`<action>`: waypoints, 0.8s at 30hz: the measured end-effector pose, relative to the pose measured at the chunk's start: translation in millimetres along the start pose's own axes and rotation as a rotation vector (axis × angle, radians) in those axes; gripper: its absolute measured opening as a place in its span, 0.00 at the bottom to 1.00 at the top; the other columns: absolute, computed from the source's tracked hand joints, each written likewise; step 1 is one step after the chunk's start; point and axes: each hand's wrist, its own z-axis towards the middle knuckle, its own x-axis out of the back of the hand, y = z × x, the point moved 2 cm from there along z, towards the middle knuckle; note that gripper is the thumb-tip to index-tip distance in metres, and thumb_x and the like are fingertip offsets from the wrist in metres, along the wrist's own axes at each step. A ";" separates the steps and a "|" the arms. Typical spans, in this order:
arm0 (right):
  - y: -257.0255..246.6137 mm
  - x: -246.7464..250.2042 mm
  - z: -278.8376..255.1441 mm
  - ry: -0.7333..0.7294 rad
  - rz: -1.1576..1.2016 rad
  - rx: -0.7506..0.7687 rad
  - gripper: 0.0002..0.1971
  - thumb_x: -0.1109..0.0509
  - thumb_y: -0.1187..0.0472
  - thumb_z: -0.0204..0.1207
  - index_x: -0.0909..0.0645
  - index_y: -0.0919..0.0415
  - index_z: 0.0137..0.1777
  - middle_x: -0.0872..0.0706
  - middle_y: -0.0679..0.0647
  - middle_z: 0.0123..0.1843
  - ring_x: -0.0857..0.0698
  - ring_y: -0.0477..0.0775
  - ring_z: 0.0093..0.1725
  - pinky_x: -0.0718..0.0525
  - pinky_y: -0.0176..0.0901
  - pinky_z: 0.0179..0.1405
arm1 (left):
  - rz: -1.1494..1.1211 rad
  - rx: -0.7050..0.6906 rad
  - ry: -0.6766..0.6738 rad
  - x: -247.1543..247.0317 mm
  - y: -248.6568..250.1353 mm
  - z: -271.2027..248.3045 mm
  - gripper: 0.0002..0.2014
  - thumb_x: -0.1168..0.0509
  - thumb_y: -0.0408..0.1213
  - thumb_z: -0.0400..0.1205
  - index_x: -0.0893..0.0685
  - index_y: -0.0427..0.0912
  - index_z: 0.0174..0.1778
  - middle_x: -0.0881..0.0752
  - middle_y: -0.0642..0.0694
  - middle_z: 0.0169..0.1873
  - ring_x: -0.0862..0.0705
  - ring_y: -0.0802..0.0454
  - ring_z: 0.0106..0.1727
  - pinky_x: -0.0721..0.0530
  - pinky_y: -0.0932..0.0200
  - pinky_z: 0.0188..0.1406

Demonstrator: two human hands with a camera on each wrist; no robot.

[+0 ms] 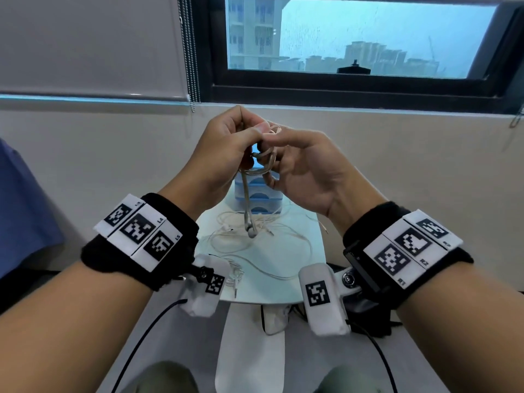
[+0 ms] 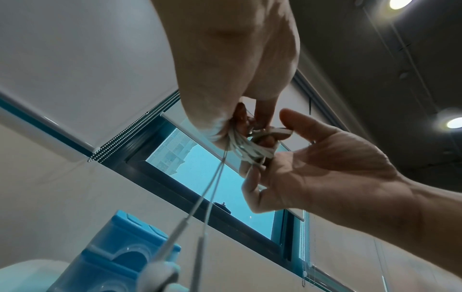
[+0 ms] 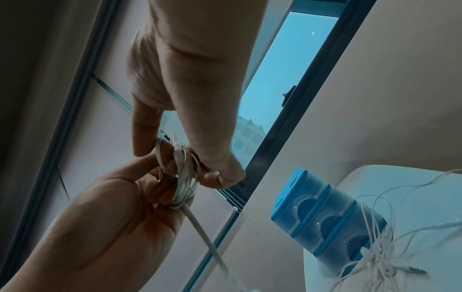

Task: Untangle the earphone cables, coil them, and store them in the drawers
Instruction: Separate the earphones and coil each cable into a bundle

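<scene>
Both hands are raised above the small white table. My left hand grips a coiled white earphone cable in its curled fingers. Two strands with earbuds dangle from it toward the table. My right hand pinches a loop of the same coil between thumb and forefinger. In the left wrist view the coil sits between the left hand and the right hand. The right wrist view shows the coil the same way. A blue drawer unit stands behind a tangle of white cables.
The blue drawer unit has three stacked drawers, all closed, with the cable tangle lying in front. A window and a blind's bead chain are behind the table. Blue fabric lies at the left.
</scene>
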 end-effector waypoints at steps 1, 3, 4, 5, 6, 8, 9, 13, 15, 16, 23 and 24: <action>-1.4 1.2 0.4 -0.005 -0.018 -0.001 0.09 0.32 0.65 0.79 0.17 0.57 0.57 0.16 0.53 0.43 0.21 0.49 0.42 0.27 0.45 0.45 | 0.018 0.009 -0.005 0.4 0.9 1.2 0.05 0.33 0.35 0.87 0.16 0.45 0.45 0.13 0.28 0.49 0.19 0.43 0.41 0.22 0.55 0.35; -4.8 3.8 1.0 -0.017 -0.050 -0.013 0.12 0.32 0.68 0.79 0.19 0.58 0.61 0.16 0.54 0.46 0.20 0.50 0.45 0.27 0.46 0.46 | 0.051 0.019 -0.013 0.6 2.6 3.2 0.04 0.32 0.35 0.88 0.16 0.43 0.47 0.14 0.31 0.46 0.20 0.48 0.38 0.23 0.60 0.31; -6.0 5.4 1.2 -0.019 -0.065 -0.019 0.13 0.32 0.69 0.79 0.19 0.58 0.61 0.16 0.54 0.47 0.19 0.50 0.44 0.27 0.46 0.46 | 0.065 0.020 -0.019 0.4 2.6 3.9 0.04 0.32 0.36 0.88 0.16 0.42 0.49 0.14 0.34 0.46 0.21 0.51 0.36 0.23 0.61 0.30; -6.7 7.1 1.1 -0.018 -0.084 -0.023 0.13 0.32 0.69 0.79 0.19 0.58 0.61 0.15 0.54 0.47 0.18 0.49 0.44 0.26 0.46 0.46 | 0.073 0.019 -0.027 -0.3 2.0 4.4 0.04 0.32 0.36 0.88 0.16 0.41 0.49 0.15 0.36 0.46 0.21 0.53 0.35 0.24 0.62 0.30; -7.3 8.5 0.5 -0.015 -0.103 -0.023 0.13 0.32 0.69 0.79 0.18 0.58 0.62 0.15 0.54 0.48 0.18 0.49 0.44 0.26 0.45 0.45 | 0.082 0.017 -0.033 -1.0 1.1 5.1 0.04 0.32 0.37 0.88 0.16 0.41 0.50 0.15 0.37 0.45 0.21 0.54 0.34 0.24 0.62 0.29; -7.7 11.0 -0.2 0.005 -0.123 -0.025 0.13 0.32 0.70 0.78 0.18 0.58 0.60 0.15 0.54 0.47 0.18 0.49 0.44 0.26 0.44 0.44 | 0.112 0.013 -0.040 -2.1 0.1 6.0 0.05 0.31 0.37 0.88 0.15 0.40 0.52 0.16 0.37 0.45 0.21 0.54 0.35 0.23 0.63 0.29; -8.3 11.6 -0.1 0.019 -0.128 -0.026 0.12 0.31 0.71 0.77 0.18 0.59 0.59 0.15 0.54 0.45 0.18 0.50 0.44 0.25 0.45 0.44 | 0.128 0.012 -0.043 -2.6 0.6 6.7 0.05 0.30 0.38 0.87 0.14 0.40 0.52 0.16 0.37 0.44 0.20 0.53 0.35 0.22 0.63 0.30; -12.1 15.0 6.5 0.114 -0.255 0.012 0.19 0.26 0.72 0.75 0.16 0.61 0.66 0.11 0.58 0.48 0.13 0.54 0.50 0.21 0.49 0.48 | 0.188 0.017 -0.036 -3.9 5.6 10.6 0.05 0.30 0.38 0.87 0.13 0.40 0.53 0.14 0.38 0.43 0.18 0.54 0.35 0.21 0.63 0.29; -16.9 16.2 7.4 0.142 -0.314 0.055 0.25 0.24 0.74 0.76 0.19 0.58 0.71 0.11 0.64 0.48 0.09 0.55 0.50 0.17 0.51 0.52 | 0.182 0.032 0.001 -2.9 8.5 13.5 0.05 0.30 0.37 0.87 0.14 0.39 0.53 0.15 0.42 0.40 0.19 0.58 0.31 0.21 0.63 0.28; -19.9 16.9 7.1 0.134 -0.355 0.076 0.26 0.24 0.75 0.76 0.20 0.58 0.73 0.12 0.70 0.50 0.08 0.56 0.50 0.14 0.51 0.53 | 0.172 0.041 0.023 -1.9 10.0 15.1 0.04 0.30 0.36 0.87 0.14 0.39 0.51 0.16 0.45 0.37 0.21 0.61 0.28 0.21 0.63 0.28; -35.8 19.0 -2.0 0.060 -0.785 0.142 0.13 0.31 0.67 0.87 0.17 0.61 0.69 0.06 0.63 0.50 0.05 0.52 0.49 0.07 0.46 0.52 | 0.167 0.060 0.070 1.7 20.4 17.9 0.03 0.27 0.34 0.84 0.08 0.40 0.46 0.16 0.45 0.36 0.26 0.60 0.26 0.23 0.64 0.28; -35.5 22.5 -3.5 0.070 -0.819 0.142 0.12 0.32 0.66 0.87 0.18 0.61 0.69 0.06 0.61 0.50 0.05 0.51 0.48 0.07 0.46 0.52 | 0.146 0.057 0.101 3.2 21.8 17.3 0.04 0.27 0.34 0.84 0.07 0.39 0.47 0.16 0.44 0.36 0.27 0.59 0.26 0.22 0.64 0.28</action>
